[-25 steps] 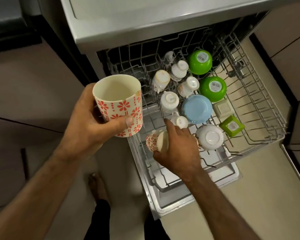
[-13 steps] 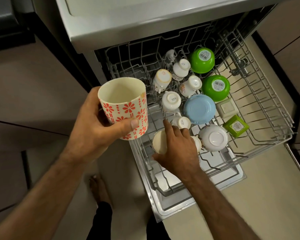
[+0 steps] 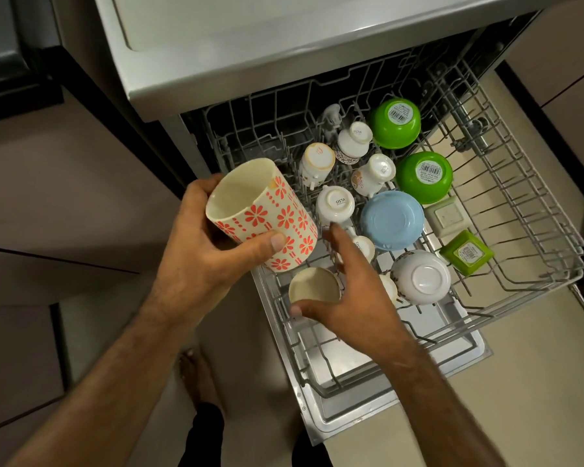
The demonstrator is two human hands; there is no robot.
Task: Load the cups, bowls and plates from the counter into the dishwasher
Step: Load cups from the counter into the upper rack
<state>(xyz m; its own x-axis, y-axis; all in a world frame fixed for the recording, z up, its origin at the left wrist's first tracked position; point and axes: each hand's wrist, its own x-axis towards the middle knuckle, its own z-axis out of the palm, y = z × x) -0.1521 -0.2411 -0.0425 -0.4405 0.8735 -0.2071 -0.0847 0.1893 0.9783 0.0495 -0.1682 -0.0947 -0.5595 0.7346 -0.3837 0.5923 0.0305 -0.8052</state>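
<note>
In rack: teacups left of bowls, 2 boxes right of bowls, cup front left; tumbler above rack's left edge.

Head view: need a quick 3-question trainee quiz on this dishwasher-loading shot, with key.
1. Multiple choice: what does the left hand hold? A) plate B) floral cup C) spoon
2. True or false: the blue bowl sits bottom-up in the rack.
3. Short answer: how many round green bowls are in the rack?

Key: 1 B. 2 True. 3 Two.
</note>
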